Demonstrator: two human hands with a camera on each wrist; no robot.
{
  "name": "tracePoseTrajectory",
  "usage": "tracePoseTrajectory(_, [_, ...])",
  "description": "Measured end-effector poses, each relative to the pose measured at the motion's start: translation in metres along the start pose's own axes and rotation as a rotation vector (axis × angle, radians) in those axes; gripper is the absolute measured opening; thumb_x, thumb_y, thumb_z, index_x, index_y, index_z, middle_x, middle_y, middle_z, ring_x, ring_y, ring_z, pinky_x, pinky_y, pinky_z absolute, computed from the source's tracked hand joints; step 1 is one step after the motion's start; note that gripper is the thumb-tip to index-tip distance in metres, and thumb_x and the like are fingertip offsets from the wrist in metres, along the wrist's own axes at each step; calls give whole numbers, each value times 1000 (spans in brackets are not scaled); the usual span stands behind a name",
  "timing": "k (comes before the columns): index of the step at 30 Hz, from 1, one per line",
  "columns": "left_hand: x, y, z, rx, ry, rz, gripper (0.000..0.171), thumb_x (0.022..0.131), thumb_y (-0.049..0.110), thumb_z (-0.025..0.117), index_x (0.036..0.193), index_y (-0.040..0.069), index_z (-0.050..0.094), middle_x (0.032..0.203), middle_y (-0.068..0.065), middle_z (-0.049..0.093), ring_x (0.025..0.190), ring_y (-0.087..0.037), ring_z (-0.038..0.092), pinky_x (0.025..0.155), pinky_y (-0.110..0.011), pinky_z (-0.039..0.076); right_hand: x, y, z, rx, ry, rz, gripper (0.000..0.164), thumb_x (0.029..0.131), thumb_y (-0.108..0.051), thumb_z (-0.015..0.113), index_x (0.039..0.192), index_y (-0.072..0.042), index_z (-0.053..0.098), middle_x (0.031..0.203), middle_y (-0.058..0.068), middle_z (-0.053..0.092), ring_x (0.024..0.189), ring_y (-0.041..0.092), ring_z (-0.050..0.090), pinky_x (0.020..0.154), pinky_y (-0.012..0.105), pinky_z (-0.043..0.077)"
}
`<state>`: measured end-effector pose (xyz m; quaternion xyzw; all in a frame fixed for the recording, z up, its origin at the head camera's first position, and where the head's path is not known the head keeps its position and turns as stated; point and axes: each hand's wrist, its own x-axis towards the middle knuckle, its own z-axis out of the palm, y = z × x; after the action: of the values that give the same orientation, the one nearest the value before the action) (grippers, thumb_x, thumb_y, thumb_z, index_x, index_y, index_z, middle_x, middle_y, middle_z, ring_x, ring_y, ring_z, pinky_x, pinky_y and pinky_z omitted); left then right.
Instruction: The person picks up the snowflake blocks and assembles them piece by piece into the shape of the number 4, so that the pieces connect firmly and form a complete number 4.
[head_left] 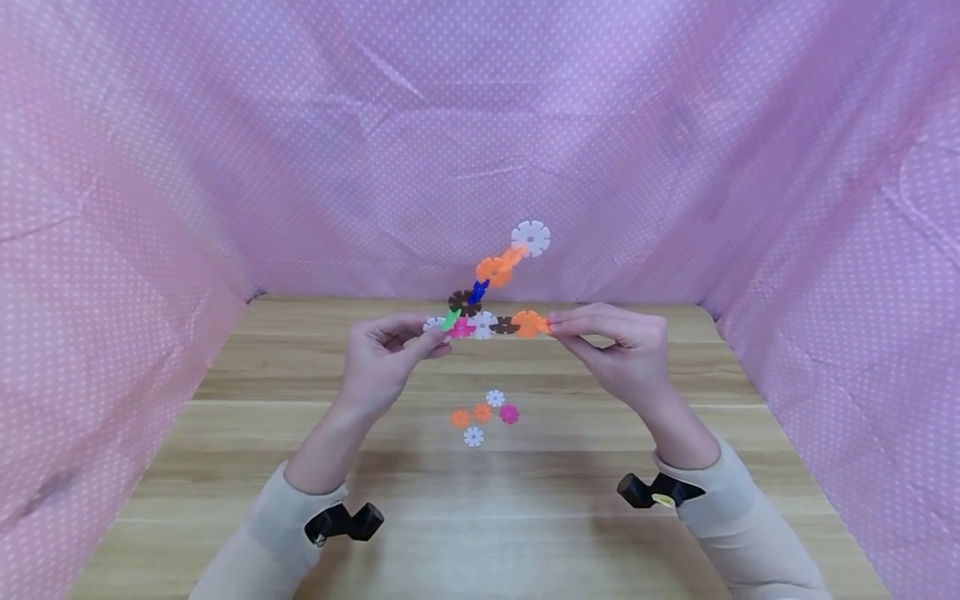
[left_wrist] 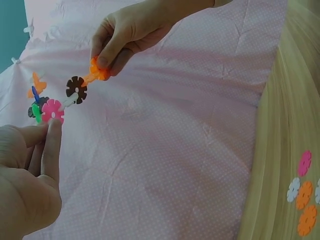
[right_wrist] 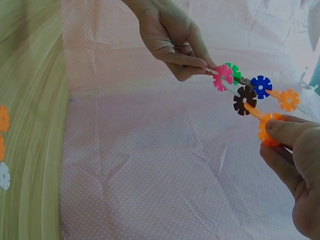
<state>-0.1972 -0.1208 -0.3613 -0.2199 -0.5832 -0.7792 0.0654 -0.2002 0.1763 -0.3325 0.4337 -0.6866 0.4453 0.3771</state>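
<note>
Above the table, both hands hold up a structure of interlocking notched plastic discs. My left hand (head_left: 378, 367) pinches its left end at a white disc (head_left: 433, 323), partly hidden by the fingers. Beside that are a green disc (head_left: 450, 320) and a pink disc (right_wrist: 223, 78). On the right, my right hand (head_left: 626, 346) pinches the end orange disc (right_wrist: 268, 131) between thumb and fingers. White, brown and orange discs link the two ends. A second branch rises through a brown disc (head_left: 464, 302), a blue disc (right_wrist: 261, 87) and orange discs to a white disc (head_left: 531, 238).
Several loose discs lie on the wooden table (head_left: 480, 533) below the hands: a pink disc (head_left: 509, 414), orange discs (head_left: 460, 418) and white discs (head_left: 473, 437). Pink dotted cloth (head_left: 465, 150) walls in the back and sides. Each sleeve carries a black wrist device (head_left: 345, 523).
</note>
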Motion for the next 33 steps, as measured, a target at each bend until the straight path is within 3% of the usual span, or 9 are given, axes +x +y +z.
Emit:
tracePoseTrajectory(6, [-1,2,-1,-7,-41,-12,39,93,-18,68,94,18,82,93,3,82,79,-11,79,80,-35,71,0,0,0,-19,-7,-22,14,80,11,85,86,-1,84,88,13,83,88,16,81,87,18,68])
tracePoseTrajectory(19, [3,-3,11,-47,17,28,45,92,-21,66,94,21,83,91,3,82,77,-9,79,79,-32,71,-1,0,-6,-47,-13,-36,12,82,9,83,89,-1,83,92,17,82,92,23,81,94,23,67])
tracePoseTrajectory(25, [0,-2,13,-56,56,30,44,92,-19,66,94,21,83,91,4,82,77,-9,78,78,-31,72,0,-1,-3,-58,28,-34,12,84,8,79,94,1,83,96,19,82,101,15,80,96,22,66])
tracePoseTrajectory(33, [-1,1,9,-26,108,40,42,94,-18,65,94,21,82,90,3,81,79,-9,79,79,-32,71,3,-1,0,-81,74,-9,23,77,13,81,98,3,82,98,22,81,104,8,78,95,20,66])
